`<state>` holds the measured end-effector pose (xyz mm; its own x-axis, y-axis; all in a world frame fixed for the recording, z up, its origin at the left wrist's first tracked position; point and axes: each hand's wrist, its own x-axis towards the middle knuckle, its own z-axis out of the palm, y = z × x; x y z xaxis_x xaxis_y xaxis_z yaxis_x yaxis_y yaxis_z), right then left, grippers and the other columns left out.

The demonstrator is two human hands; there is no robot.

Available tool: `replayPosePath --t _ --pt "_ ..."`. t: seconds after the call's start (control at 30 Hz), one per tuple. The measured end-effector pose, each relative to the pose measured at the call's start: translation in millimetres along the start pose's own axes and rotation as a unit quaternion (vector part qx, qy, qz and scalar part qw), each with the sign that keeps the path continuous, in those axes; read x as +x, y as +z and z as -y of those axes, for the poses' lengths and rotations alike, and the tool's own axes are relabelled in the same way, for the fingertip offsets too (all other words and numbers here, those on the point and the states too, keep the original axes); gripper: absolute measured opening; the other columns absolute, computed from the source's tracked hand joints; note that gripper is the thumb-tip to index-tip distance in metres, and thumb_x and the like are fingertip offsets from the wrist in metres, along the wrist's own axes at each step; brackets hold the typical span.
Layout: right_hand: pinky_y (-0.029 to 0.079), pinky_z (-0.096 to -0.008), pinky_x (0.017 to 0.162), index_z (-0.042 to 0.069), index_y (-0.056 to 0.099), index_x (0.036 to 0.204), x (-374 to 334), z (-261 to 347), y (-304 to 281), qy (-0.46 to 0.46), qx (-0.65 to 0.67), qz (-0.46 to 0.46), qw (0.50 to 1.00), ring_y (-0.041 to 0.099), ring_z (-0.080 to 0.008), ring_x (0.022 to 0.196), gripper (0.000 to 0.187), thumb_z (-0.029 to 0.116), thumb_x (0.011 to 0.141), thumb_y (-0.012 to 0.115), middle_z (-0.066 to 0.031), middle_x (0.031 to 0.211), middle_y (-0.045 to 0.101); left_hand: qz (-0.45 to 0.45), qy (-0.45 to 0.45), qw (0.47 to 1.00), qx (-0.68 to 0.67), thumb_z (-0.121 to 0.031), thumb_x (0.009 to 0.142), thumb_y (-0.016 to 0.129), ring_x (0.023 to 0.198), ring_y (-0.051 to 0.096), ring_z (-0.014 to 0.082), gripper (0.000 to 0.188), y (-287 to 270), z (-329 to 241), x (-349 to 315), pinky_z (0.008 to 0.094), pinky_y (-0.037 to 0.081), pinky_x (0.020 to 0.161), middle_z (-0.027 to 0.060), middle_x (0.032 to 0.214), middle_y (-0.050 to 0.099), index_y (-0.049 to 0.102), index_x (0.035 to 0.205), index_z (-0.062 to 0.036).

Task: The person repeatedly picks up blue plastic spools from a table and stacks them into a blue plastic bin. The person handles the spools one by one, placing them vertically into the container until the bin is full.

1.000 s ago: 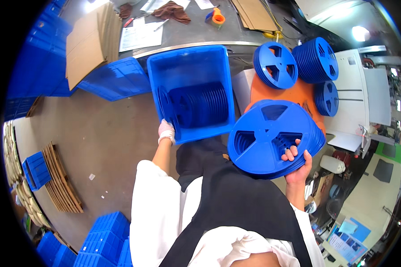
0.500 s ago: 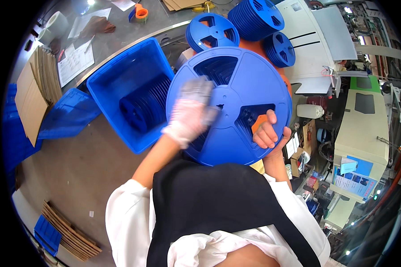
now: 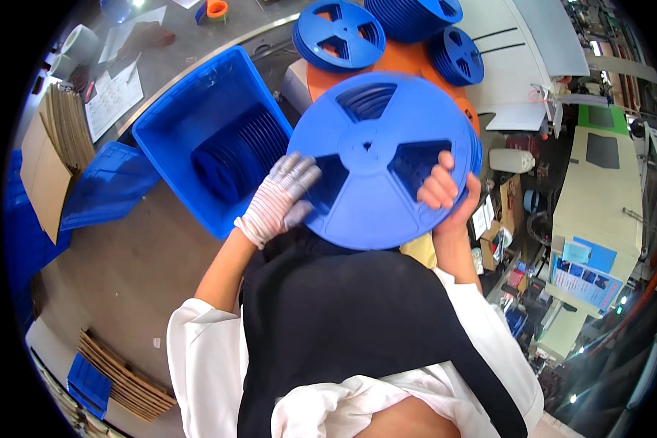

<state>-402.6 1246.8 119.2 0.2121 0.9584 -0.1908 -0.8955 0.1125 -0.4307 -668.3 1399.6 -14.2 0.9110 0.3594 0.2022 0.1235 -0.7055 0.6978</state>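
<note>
A stack of large blue plastic reels [image 3: 366, 197] is held up in front of my chest. The top one has a small centre hole and three wedge-shaped openings. My right hand [image 3: 447, 191], bare, grips the stack at its right side, fingers hooked through an opening and thumb outside the rim. My left hand [image 3: 279, 193], in a white glove with grey fingertips, is at the left rim with fingers stretched out and thumb apart. Whether it presses on the rim, I cannot tell. Left of it, a blue bin [image 3: 190, 95] holds a row of smaller blue reels [image 3: 230, 164].
Beyond the held reels, more blue reels [image 3: 339, 35] stand on an orange round surface [image 3: 401, 62]. A grey worktable [image 3: 190, 44] carries papers and an orange tape roll [image 3: 217, 9]. Flattened cardboard [image 3: 47, 157] leans at left. A beige machine [image 3: 595, 197] stands at right.
My left hand has moved from the reel's face out to its left rim. The held reels have turned a little, and an orange patch in the right opening no longer shows.
</note>
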Motion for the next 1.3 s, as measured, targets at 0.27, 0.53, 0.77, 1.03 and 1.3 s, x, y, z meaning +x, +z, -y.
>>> replayPosePath --t 0.27,0.53,0.77,1.03,1.3 --pt "0.044 -0.0328 0.071 0.003 0.050 0.121 14.1 10.6 -3.8 0.016 0.026 -0.015 0.999 0.052 -0.0160 0.071 0.045 0.035 0.091 0.060 -0.0035 0.080 0.052 0.015 0.076 0.995 0.057 -0.002 0.079 0.063 0.106 0.062 0.0315 0.042 2.2 -31.1 -2.1 0.0371 0.052 0.090 0.0160 0.114 0.062 0.058 0.120 -0.0020" --pt "0.048 -0.0366 0.081 -0.001 0.051 0.125 10.9 12.5 -3.6 0.004 -0.150 -0.206 0.967 0.057 -0.0194 0.083 0.045 0.029 0.092 0.057 -0.0061 0.091 0.060 -0.165 -0.297 0.727 -0.597 0.000 0.092 0.049 0.107 0.062 0.0212 0.029 -14.3 -34.3 -55.8 0.0313 0.054 0.082 0.0082 0.113 0.064 0.059 0.118 -0.0080" --pt "0.047 -0.0339 0.073 0.001 0.054 0.116 0.0 25.7 -17.5 -0.019 -0.102 -0.225 0.969 0.053 -0.0155 0.074 0.037 0.027 0.090 0.058 -0.0024 0.082 0.053 -0.331 -0.263 0.513 -0.747 -0.011 0.084 0.072 0.104 0.064 0.0328 0.037 -3.6 -26.1 -99.8 0.0482 0.062 0.079 0.0133 0.108 0.064 0.057 0.117 -0.0024" --pt "0.048 -0.0351 0.075 0.001 0.054 0.118 1.5 27.9 -16.1 -0.012 -0.135 -0.216 0.967 0.053 -0.0158 0.074 0.040 0.028 0.089 0.058 -0.0026 0.081 0.053 -0.363 -0.246 0.476 -0.762 -0.007 0.085 0.069 0.107 0.063 0.0339 0.037 5.8 -28.1 -112.4 0.0471 0.062 0.079 0.0128 0.108 0.063 0.055 0.119 -0.0019" --pt "0.047 -0.0367 0.075 -0.001 0.054 0.118 2.6 28.7 -22.5 -0.008 -0.120 -0.206 0.971 0.053 -0.0174 0.074 0.041 0.028 0.089 0.055 -0.0049 0.082 0.055 -0.403 -0.340 0.511 -0.679 -0.007 0.090 0.063 0.110 0.061 0.0325 0.035 13.5 -24.4 -127.5 0.0474 0.061 0.083 0.0124 0.113 0.061 0.050 0.123 -0.0013"
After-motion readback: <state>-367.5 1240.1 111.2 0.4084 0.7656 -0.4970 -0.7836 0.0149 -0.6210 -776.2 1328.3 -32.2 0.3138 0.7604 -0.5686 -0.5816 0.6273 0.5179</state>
